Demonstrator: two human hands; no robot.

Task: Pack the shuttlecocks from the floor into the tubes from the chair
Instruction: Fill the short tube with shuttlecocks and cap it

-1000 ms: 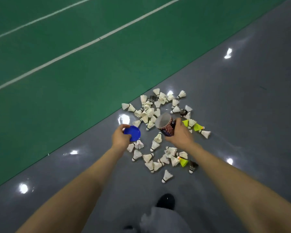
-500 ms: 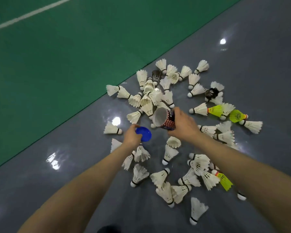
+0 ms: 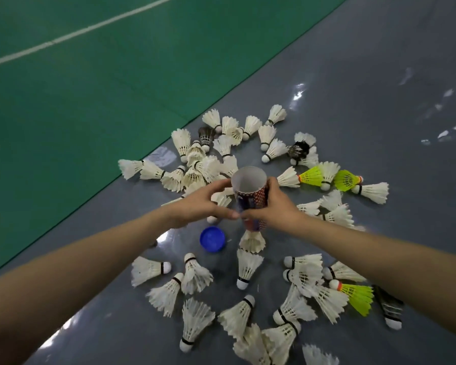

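A cardboard shuttlecock tube [image 3: 251, 200] with a red and blue pattern stands upright on the grey floor, its open mouth facing up. My right hand [image 3: 278, 206] grips its right side. My left hand [image 3: 195, 204] curls round its left side, thumb on the tube wall beside my right thumb. The tube's blue cap [image 3: 212, 238] lies on the floor just below my left hand. Several white shuttlecocks [image 3: 248, 267] lie scattered all round the tube, with a few yellow ones [image 3: 311, 176] and dark ones [image 3: 298, 150] among them.
The grey floor [image 3: 366, 101] meets a green court mat [image 3: 90, 101] along a diagonal edge at the left. A white line [image 3: 71, 35] crosses the mat. Shuttlecocks crowd the floor in front of me and to the right.
My left hand has put the blue cap down on the floor and moved up to the tube. The tube has gone from tilted to upright. The camera has come closer to the pile.
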